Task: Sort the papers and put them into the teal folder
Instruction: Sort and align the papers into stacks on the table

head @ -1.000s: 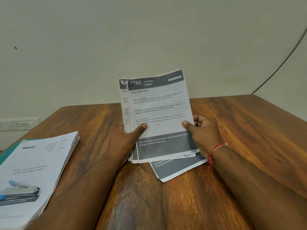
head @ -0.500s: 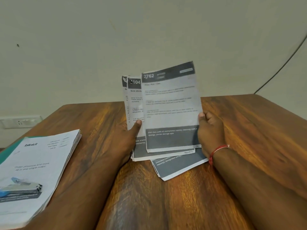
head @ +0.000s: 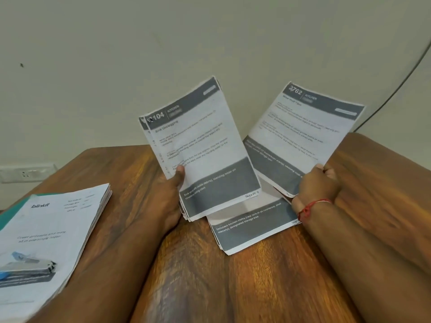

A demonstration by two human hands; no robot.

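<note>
My left hand (head: 169, 197) grips a small stack of printed sheets (head: 198, 145) upright above the table, thumb on the front page headed "104 Sink Unclogging". My right hand (head: 314, 185) pinches a single sheet (head: 303, 127) headed "2762", tilted to the right and apart from the stack. Another printed sheet (head: 251, 227) lies flat on the table between my hands. At the far left a sliver of the teal folder (head: 9, 217) shows under a thick pile of papers (head: 51, 231).
The wooden table (head: 256, 287) fills the lower view and meets a pale wall behind. A wall socket (head: 25, 173) sits at the left. A dark cable (head: 396, 89) runs down the wall at the right.
My right hand has pulled the "2762" sheet off the front of the stack and carried it to the right. The "104" page now faces me in my left hand.
</note>
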